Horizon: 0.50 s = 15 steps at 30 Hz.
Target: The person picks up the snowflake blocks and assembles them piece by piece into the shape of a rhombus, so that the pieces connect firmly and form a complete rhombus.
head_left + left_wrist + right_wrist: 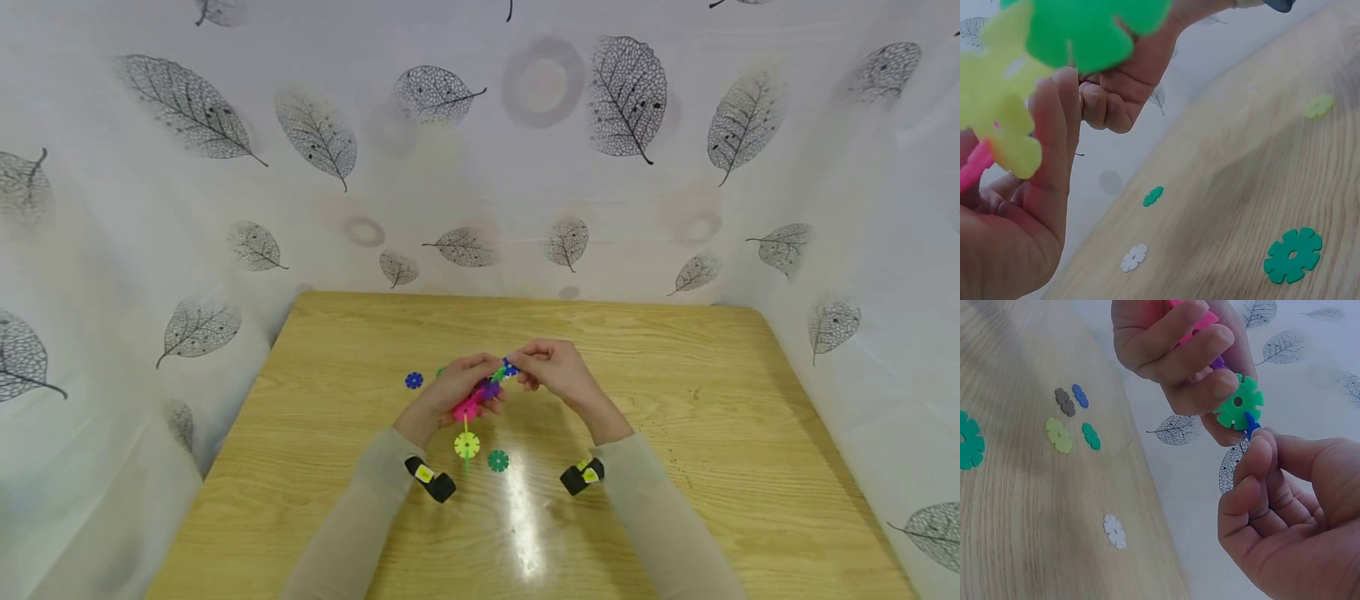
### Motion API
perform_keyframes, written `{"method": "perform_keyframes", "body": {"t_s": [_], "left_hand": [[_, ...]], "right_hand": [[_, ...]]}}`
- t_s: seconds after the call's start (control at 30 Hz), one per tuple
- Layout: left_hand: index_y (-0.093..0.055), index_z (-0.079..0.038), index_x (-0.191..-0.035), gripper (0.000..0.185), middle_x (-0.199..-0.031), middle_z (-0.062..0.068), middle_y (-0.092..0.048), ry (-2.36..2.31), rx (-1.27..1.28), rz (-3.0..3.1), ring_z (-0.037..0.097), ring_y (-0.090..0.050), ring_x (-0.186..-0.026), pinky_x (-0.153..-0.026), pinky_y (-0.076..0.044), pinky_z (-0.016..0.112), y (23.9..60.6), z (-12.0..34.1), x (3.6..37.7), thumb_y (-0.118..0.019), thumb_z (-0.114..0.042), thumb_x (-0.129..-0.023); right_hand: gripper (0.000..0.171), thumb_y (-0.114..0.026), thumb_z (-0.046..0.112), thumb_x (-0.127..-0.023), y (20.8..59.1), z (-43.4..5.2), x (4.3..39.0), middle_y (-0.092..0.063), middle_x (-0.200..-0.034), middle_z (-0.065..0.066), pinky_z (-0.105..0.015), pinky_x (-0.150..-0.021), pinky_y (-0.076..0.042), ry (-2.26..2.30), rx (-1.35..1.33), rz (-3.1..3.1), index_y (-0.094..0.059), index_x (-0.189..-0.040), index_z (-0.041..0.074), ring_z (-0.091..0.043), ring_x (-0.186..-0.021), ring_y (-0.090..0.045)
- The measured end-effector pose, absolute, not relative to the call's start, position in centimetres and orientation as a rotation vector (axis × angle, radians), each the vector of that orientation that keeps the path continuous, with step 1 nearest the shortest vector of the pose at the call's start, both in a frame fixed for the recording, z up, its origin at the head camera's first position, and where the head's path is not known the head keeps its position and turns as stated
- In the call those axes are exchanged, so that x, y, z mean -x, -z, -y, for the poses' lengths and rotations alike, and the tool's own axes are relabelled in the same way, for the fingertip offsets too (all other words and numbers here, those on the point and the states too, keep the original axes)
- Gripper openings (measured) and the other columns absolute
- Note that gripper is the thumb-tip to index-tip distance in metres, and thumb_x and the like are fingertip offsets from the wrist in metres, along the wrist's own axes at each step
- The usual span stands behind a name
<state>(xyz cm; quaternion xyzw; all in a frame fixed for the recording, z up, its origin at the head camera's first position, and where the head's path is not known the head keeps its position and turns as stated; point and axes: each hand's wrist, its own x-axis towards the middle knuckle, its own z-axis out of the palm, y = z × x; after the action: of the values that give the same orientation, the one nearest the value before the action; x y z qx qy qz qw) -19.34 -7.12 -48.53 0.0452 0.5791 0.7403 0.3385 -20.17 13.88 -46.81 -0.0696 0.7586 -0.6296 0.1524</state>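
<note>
Over the middle of the wooden table [675, 467], both hands hold one cluster of slotted plastic discs [483, 390]. My left hand [468, 385] grips its pink part [1192, 328]; a yellow-green disc [467, 445] hangs below it. My right hand [534, 371] pinches a small blue disc [1251, 422] against the edge of the cluster's green disc [1239, 401]. The left wrist view shows the green disc [1091, 28] and a pale yellow disc [1000, 119] close and blurred, with the right hand's curled fingers [1116, 100] behind.
Loose discs lie on the table: a dark green one [498, 461] near me, a blue one [414, 380] to the left. Beyond the hands lie white [1114, 531], yellow [1059, 434], green [1090, 435], grey [1064, 402] and blue [1079, 395] ones. Leaf-print cloth [480, 167] walls in the table.
</note>
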Motion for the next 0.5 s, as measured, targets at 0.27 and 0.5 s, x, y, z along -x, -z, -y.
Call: {"method": "perform_keyframes", "body": {"t_s": [0.27, 0.5], "left_hand": [[-0.049, -0.012, -0.122, 0.024, -0.094, 0.016, -0.069, -2.02, 0.035, -1.551, 0.014, -0.068, -0.059, -0.05, -0.057, 0.022, 49.0, 7.2, 19.5, -0.045, -0.031, -0.107], [-0.053, -0.009, -0.112, 0.019, -0.087, 0.011, -0.067, -2.15, 0.179, -1.581, 0.01, -0.063, -0.055, -0.045, -0.051, 0.018, 49.0, 7.2, 19.6, -0.046, -0.025, -0.105]], "right_hand": [[0.033, -0.063, 0.028, -0.099, 49.0, -13.1, 21.5, -0.068, -0.079, -0.014, -0.025, -0.056, -0.054, 1.838, 0.089, -2.269, -0.068, -0.104, -0.004, -0.016, -0.061, -0.061], [0.018, -0.065, 0.017, -0.097, 51.4, -12.7, 22.2, -0.07, -0.089, -0.019, -0.024, -0.052, -0.052, 1.567, 0.145, -2.539, -0.069, -0.103, 0.001, -0.03, -0.069, -0.068]]}}
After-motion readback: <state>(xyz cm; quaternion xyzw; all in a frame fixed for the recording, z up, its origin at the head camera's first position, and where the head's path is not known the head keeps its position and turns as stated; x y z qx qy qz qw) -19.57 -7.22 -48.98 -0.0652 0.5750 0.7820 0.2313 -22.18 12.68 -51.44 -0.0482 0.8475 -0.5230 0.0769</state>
